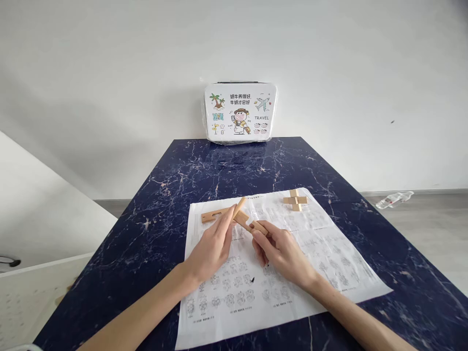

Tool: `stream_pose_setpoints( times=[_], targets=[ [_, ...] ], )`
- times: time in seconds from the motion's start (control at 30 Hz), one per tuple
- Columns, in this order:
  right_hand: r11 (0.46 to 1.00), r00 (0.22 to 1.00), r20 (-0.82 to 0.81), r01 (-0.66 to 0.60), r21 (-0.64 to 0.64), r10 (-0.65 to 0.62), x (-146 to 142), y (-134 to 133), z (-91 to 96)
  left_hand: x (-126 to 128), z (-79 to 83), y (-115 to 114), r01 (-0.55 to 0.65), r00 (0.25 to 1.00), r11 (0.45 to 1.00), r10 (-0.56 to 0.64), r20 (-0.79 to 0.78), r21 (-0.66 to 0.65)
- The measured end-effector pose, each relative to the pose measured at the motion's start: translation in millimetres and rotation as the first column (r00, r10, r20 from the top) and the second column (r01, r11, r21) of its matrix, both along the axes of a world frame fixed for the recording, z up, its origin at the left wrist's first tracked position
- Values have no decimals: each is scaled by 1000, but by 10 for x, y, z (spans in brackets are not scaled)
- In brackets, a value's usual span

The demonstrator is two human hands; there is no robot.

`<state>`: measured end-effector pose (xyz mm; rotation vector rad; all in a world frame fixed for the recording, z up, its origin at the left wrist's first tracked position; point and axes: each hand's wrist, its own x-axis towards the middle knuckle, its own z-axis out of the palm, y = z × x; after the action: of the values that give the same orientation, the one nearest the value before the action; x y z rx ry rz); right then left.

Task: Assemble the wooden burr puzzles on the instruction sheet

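Observation:
My left hand (215, 240) is closed, fingers together, on a slim wooden puzzle stick (239, 206) that points up and to the right. In my right hand (285, 251), thumb and fingers pinch the end of a notched wooden puzzle piece (243, 219); its other end meets the stick near my left fingertips. Whether the two are joined cannot be made out. Behind my left fingers, a slotted wooden piece (210, 216) lies on the paper, partly hidden. An assembled wooden cross puzzle (295, 200) rests near the paper's far right corner.
Under my hands a creased instruction sheet (314, 287) with printed diagrams covers the near part of the dark blue marbled table (153, 234). A white printed case (240, 113) in clear wrap stands against the wall. A clear plastic bottle (395, 199) lies on the floor at right.

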<state>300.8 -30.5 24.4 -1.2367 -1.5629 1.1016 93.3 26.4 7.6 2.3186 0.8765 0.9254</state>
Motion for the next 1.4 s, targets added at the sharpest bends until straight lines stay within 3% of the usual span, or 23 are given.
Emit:
stream_pose_setpoints(
  times=[0.2,0.37,0.57,0.83,1.13,1.4],
  targets=[
    [1000,1000,-4,0,-1,0,8,12,-20,13,-16,35,71,994,994,-78,78,83],
    [999,999,-32,-35,-19,34,48,15,1,-44,-3,70,116,992,992,-118,53,42],
    [1000,999,-38,-24,-10,24,17,8,-1,-4,34,-21,275,961,961,-275,-12,-20],
    [999,995,-86,-46,-5,46,-33,13,-43,48,29,-50,118,992,990,-121,36,74],
    [1000,995,-101,-10,1,10,-149,0,-33,38,-39,-85,53,999,998,-53,-9,32],
    [999,998,-53,40,15,-39,-192,-19,-28,110,29,-161,-61,997,997,63,-41,47]
  ],
)
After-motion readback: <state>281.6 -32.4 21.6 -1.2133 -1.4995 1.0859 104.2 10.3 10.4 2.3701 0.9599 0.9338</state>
